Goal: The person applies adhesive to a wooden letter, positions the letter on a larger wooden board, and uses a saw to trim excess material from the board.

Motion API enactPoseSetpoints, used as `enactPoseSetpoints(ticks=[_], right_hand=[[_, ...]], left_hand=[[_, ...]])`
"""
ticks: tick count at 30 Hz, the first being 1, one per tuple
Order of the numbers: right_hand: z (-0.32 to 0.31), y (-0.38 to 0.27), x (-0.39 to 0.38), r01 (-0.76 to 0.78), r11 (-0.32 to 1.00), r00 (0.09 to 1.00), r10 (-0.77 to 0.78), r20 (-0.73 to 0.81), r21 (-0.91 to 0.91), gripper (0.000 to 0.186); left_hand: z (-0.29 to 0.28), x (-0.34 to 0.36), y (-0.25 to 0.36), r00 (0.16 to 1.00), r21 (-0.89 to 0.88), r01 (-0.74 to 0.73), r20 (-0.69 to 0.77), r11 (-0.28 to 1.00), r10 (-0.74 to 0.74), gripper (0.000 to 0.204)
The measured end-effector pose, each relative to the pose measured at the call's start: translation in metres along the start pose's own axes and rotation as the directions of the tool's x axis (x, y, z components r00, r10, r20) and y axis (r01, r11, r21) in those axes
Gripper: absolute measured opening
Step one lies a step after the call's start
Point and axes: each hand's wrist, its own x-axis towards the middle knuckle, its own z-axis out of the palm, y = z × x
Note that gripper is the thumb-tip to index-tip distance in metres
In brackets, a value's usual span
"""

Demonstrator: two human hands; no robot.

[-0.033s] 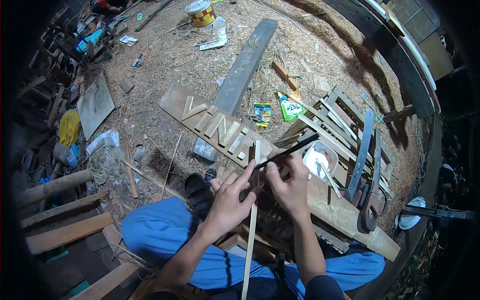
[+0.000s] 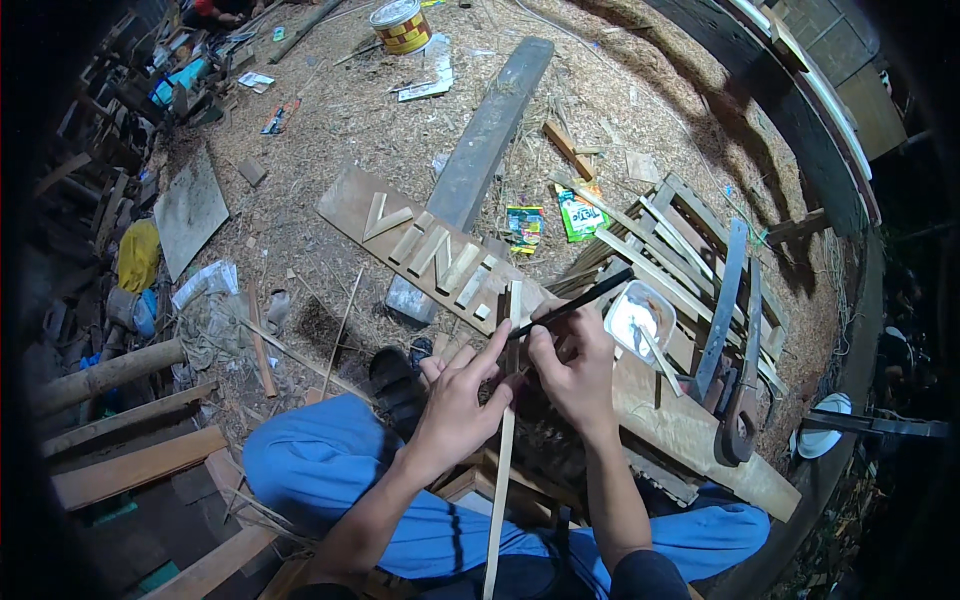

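My left hand point(image 2: 463, 400) pinches a long thin wooden strip point(image 2: 503, 450), which runs from my lap up over the board. Its index fingertip lies by the lower end of a slim black pencil-like stick point(image 2: 585, 302). My right hand point(image 2: 577, 368) is closed around that stick, holding it slantwise across the strip. Beneath both hands is a wide wooden board point(image 2: 345, 205) bearing several short wood pieces point(image 2: 458, 268) set out like letters. One small square wood block point(image 2: 483, 311) sits near the strip's upper end.
Right of my hands stands a plastic tub point(image 2: 625, 325) of white paste with a stick in it. A handsaw point(image 2: 737, 420) and wooden slats point(image 2: 680, 215) lie beyond it. A thick beam point(image 2: 495, 140) passes under the board. Farther off are snack packets point(image 2: 582, 212) and a bucket point(image 2: 402, 32).
My right hand and the black stick have shifted very slightly to the left. My left hand and the wooden strip stay where they were.
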Motion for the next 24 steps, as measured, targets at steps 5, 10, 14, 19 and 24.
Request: enactPoseSetpoints(ticks=[5, 10, 14, 19, 24], right_hand=[[0.002, 0.005, 0.006, -0.133, 0.944, 0.974, 0.182, -0.139, 0.303, 0.015], [-0.001, -0.009, 0.001, -0.055, 0.972, 0.995, 0.074, -0.071, 0.229, 0.014], [0.003, 0.003, 0.004, -0.081, 0.981, 0.99, 0.1, -0.1, 0.177, 0.015], [0.003, 0.004, 0.004, -0.135, 0.946, 0.969, 0.188, -0.158, 0.294, 0.014], [0.005, 0.001, 0.003, -0.055, 0.982, 0.991, 0.076, -0.11, 0.179, 0.015]], left_hand=[[0.002, 0.001, 0.004, 1.0, -0.016, 0.001, 0.014, 1.0, -0.001, 0.07], [-0.001, -0.001, 0.004, 1.0, -0.039, 0.015, 0.008, 0.999, -0.015, 0.071], [0.003, 0.0, -0.001, 1.0, -0.011, 0.012, 0.02, 1.0, -0.012, 0.073], [0.0, 0.001, 0.002, 0.998, -0.032, 0.037, 0.053, 0.999, -0.035, 0.074], [0.003, 0.0, 0.0, 1.0, -0.004, -0.003, 0.029, 1.0, 0.004, 0.075]])
